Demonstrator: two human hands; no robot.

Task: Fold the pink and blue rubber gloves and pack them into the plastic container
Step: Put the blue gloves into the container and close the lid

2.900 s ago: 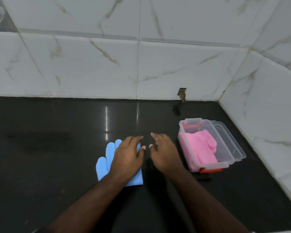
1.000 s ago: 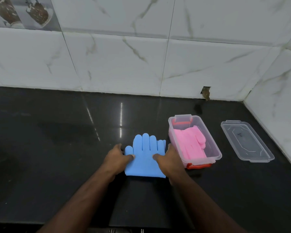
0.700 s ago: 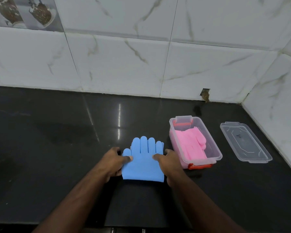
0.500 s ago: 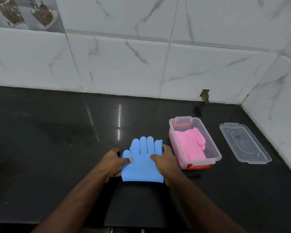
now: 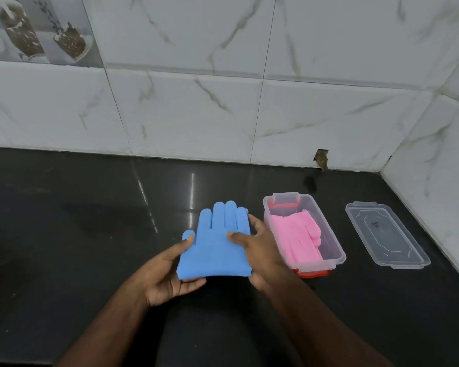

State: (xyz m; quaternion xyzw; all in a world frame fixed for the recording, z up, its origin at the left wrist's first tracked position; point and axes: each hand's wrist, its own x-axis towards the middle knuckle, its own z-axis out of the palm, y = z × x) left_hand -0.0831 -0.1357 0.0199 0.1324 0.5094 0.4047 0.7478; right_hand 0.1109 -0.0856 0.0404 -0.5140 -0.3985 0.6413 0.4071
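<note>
Lifting now: blue glove was flat on counter, now pinched both edges by left hand & right hand. Container just right of grip, pink glove already in; blue goes next.

Home kitchen: glossy black stone counter, white marble-look wall tiles, 1 decorative tile picturing food jars.
</note>
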